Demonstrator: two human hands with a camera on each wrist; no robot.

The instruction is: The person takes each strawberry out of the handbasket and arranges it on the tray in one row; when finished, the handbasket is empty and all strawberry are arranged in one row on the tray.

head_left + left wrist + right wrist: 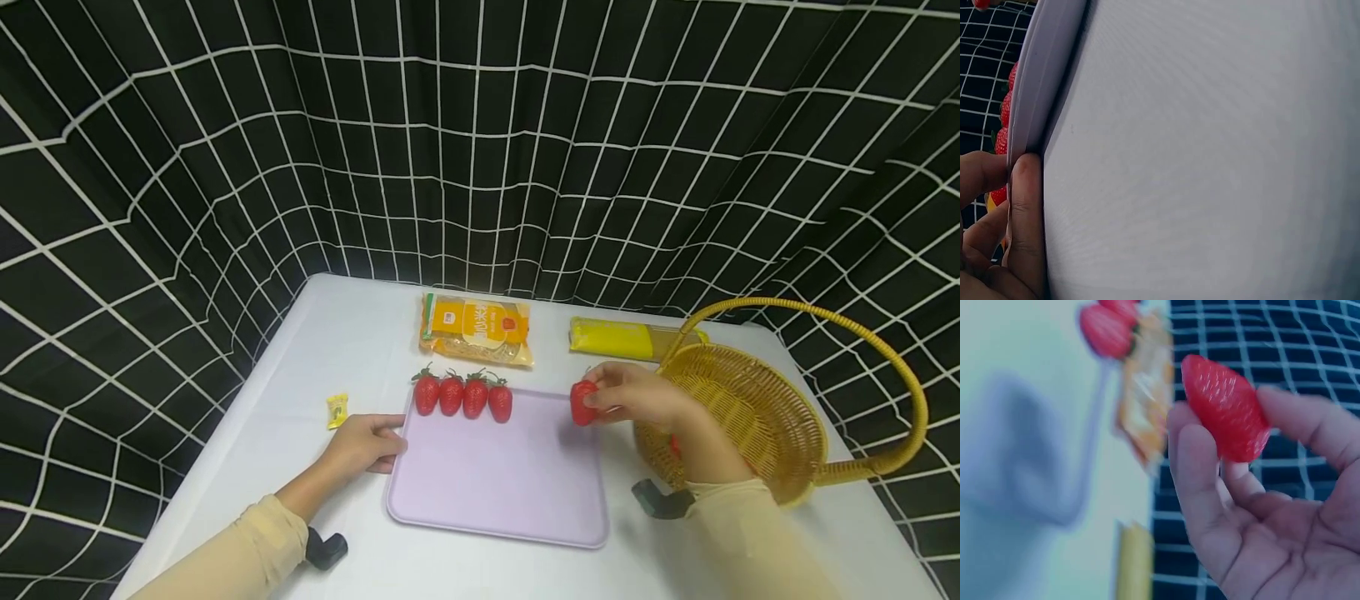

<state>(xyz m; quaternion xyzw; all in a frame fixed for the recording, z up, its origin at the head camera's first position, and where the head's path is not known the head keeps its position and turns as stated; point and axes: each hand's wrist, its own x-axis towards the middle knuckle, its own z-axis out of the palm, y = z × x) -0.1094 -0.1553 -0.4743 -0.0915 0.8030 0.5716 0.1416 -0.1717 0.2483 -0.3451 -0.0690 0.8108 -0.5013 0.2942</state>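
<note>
The strawberry [578,406] hangs above the tray's [495,483] far right corner, pinched between thumb and fingers in the grip of the right hand [637,393], likely lightly to avoid bruising. The left hand [363,444] pinches the tray's left rim, seemingly to steady it. Four strawberries [474,398] line the tray's far left edge, apparently for order.
</note>
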